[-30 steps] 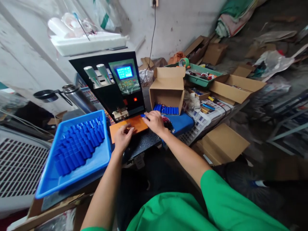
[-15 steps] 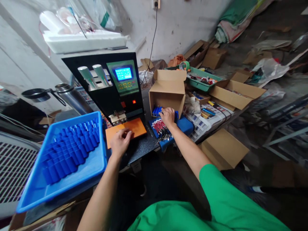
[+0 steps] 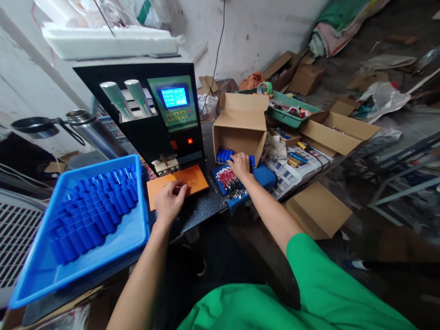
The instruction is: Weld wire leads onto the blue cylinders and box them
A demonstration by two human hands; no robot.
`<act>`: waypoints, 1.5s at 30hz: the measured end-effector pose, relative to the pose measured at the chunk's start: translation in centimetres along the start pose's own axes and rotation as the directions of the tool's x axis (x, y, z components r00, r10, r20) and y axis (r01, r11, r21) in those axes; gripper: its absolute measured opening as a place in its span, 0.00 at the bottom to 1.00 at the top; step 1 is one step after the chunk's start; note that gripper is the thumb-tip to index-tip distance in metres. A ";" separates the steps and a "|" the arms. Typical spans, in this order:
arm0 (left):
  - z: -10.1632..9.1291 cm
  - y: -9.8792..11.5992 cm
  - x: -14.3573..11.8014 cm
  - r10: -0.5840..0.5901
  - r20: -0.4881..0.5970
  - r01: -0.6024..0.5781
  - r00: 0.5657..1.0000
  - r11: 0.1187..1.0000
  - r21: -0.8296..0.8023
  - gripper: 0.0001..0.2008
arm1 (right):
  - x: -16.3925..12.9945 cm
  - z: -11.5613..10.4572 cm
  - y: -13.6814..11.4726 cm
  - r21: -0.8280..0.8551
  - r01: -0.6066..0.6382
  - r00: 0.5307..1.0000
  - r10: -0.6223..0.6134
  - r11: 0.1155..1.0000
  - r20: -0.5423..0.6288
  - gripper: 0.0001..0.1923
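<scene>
the fingers of the right hand [image 3: 239,165] are bent down onto a row of blue cylinder cells [image 3: 225,156] that lies at the mouth of an open cardboard box [image 3: 239,124]; they touch the cells, but i cannot tell if they really grip one or only press on them. just beside this hand, on the near side, a bundle of red and white wires [image 3: 230,183] lies on a blue pad [image 3: 264,176]. the fingers of the left hand [image 3: 169,201] are loosely curled and rest on the front edge of an orange plate [image 3: 192,179], holding nothing (the palm is over the black table surface). the orange plate sits right under the small metal head [image 3: 165,164] of a black machine [image 3: 151,133] with a lit blue screen [image 3: 173,97]. to the left of the left hand stands a big blue tray [image 3: 30,279] with many more blue cells [image 3: 92,213] inside, lying in rows. further right on the bench there are a green tray [image 3: 292,120] with small parts and another open carton [image 3: 338,130]. both forearms are bare and the person wears a green shirt [image 3: 275,298].
</scene>
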State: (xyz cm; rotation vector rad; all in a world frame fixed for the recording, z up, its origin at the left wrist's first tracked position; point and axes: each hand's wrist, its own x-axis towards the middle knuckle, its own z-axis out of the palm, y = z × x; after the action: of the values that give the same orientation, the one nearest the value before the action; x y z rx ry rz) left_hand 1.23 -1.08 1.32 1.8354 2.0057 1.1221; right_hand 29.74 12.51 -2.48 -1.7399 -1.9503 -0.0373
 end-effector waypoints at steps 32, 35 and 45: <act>0.1 0.0 0.3 -0.015 -0.006 0.015 1.000 1.000 -0.008 0.19 | -1.7 -2.1 2.3 0.274 -0.223 0.948 0.142 0.935 0.286 0.07; 0.1 0.0 0.2 -0.014 -0.010 0.014 1.000 1.000 -0.004 0.19 | -1.9 -2.3 2.5 0.223 -0.223 0.938 0.147 0.949 0.314 0.08; -0.2 0.5 0.2 -0.017 0.008 0.017 1.000 1.000 0.017 0.19 | -2.2 -2.4 3.4 0.598 -0.185 0.982 0.119 0.780 0.148 0.10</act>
State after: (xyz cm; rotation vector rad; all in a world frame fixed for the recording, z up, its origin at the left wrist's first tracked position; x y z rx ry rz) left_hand 1.46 -0.97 1.85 1.8249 2.0288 1.0943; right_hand 33.87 10.25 -2.30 -1.4561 -1.6175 0.6844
